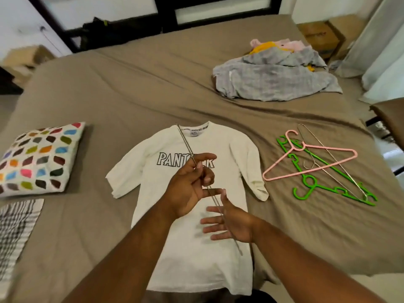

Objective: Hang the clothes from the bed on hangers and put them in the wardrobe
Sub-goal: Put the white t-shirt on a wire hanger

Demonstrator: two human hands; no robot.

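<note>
Head camera: on the brown bed [109, 106] a white T-shirt [192, 248] lies flat, front up, near the middle, its collar toward the far side, with a pile of clothes [273, 82] far right. My left hand [188, 189] pinches a thin wire hanger [185, 145] above the shirt's chest, while my right hand [231, 224] is wide, fingers straight, at the wire's near end. To do this well, I judge I should feed one hanger shoulder through the collar, then the other, keeping the hook outside the neck.

the left hand [187, 191] hides middle letters on the t-shirt [192, 270], and the checked cloth [16, 230] runs off the left edge.
</note>
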